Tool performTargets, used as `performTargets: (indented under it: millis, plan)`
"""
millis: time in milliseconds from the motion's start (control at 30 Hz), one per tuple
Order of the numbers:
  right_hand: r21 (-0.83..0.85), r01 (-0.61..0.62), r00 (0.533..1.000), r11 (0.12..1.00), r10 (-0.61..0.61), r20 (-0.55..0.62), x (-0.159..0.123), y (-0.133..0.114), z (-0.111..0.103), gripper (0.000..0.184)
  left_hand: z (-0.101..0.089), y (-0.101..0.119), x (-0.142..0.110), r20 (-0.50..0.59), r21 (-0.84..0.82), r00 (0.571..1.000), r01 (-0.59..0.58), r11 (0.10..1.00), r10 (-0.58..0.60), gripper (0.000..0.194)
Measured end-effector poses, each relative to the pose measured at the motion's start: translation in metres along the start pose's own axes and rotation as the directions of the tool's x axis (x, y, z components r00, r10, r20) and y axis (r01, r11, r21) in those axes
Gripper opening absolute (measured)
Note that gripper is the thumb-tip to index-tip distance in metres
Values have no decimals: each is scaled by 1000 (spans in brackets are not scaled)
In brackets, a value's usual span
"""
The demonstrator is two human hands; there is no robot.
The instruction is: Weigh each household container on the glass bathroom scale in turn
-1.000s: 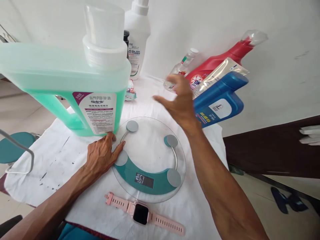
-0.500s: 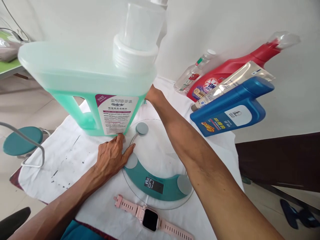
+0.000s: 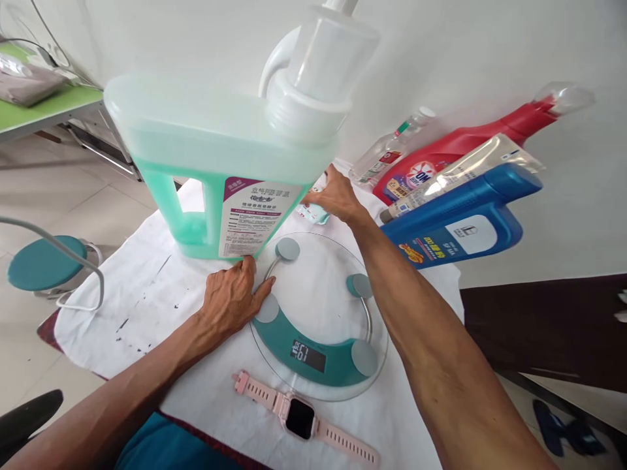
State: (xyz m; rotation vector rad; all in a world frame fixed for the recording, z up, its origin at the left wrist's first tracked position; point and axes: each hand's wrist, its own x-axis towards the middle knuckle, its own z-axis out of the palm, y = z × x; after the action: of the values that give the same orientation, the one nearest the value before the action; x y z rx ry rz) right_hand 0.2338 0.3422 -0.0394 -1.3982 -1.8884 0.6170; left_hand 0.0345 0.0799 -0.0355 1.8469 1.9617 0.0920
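My left hand (image 3: 232, 294) rests by the left rim of a round glass scale (image 3: 313, 287), thumb and index finger apart. Its index fingertip meets the base of a large jug of green liquid (image 3: 203, 163), which stands upright with a pump top. Beyond the scale, my right hand (image 3: 340, 196) is closed on a small white and pale-green packet (image 3: 313, 213), partly hidden behind the jug. The lit display (image 3: 307, 356) shows digits I cannot read for sure. In front of the scale lies a pink-strapped smartwatch (image 3: 300, 418).
Along the wall at right stand a clear bottle (image 3: 386, 153), a red detergent bottle (image 3: 465, 147), a pale tube (image 3: 470, 173) and a blue bottle (image 3: 455, 219). A teal stool (image 3: 46, 262) is at left, a green table (image 3: 63, 101) behind it. White cloth (image 3: 142, 281) covers the tabletop.
My right hand has come into view from behind the jug, with the packet now showing in it. The whole view has shifted a little; my left hand keeps its place.
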Motion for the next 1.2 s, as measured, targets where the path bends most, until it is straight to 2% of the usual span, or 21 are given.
performTargets:
  millis: [67, 133, 233, 333, 433, 533, 667, 800, 867, 933, 967, 1000, 1067, 1133, 1200]
  plan:
    - [-18, -110, 994, 994, 110, -7, -12, -3, -20, 76, -1, 0, 0, 7, 3, 1000, 0, 1000, -1, 43]
    - [-37, -157, 987, 987, 155, -37, -28, -11, -41, 77, -2, 0, 0, 8, 5, 1000, -2, 1000, 2, 46]
    - [-107, -140, 990, 984, 137, -42, -63, -32, -71, 77, -3, 0, -1, 4, 7, 1000, -10, 1000, 10, 48]
    - [-210, -86, 995, 974, 93, 25, -113, -53, -90, 77, -4, 0, -2, 2, 11, 1000, -12, 1000, 12, 49]
    - [-252, -16, 991, 968, 49, 126, -165, -66, -93, 74, -4, 0, -2, -4, 26, 1000, -8, 1000, 8, 48]
    - [-220, 30, 983, 975, 11, 183, -204, -68, -87, 69, -2, 0, -2, -21, 48, 1000, -7, 999, 8, 46]
    - [-185, 62, 988, 981, -33, 153, -222, -63, -81, 72, 0, 0, -2, -51, 58, 999, -7, 998, 10, 43]
    - [-222, 79, 982, 972, -38, 182, -227, -64, -83, 97, 0, 0, -2, -78, 59, 997, -3, 998, 7, 40]
    - [-189, 110, 991, 976, -95, 90, -234, -65, -83, 102, 0, 0, -2, -91, 57, 996, -3, 998, 9, 40]
    - [-76, 143, 979, 987, -152, -133, -244, -64, -80, 85, 0, 0, -2, -95, 62, 995, -1, 998, 7, 40]
    - [-12, 150, 948, 989, -147, -281, -250, -62, -76, 71, 0, 0, -1, -96, 65, 995, 2, 998, 5, 40]
    - [48, 143, 898, 989, -110, -425, -256, -58, -72, 58, 1, 0, -1, -98, 67, 995, 3, 998, 4, 41]
    - [151, 89, 772, 985, 28, -635, -268, -48, -64, 45, 1, 0, -1, -109, 68, 994, 4, 998, 3, 41]
    - [196, 9, 677, 981, 139, -723, -279, -35, -57, 41, 2, -1, 0, -124, 65, 992, -2, 998, 10, 41]
    - [186, -38, 640, 982, 167, -750, -287, -22, -54, 42, 3, -2, 0, -135, 63, 991, -8, 998, 17, 41]
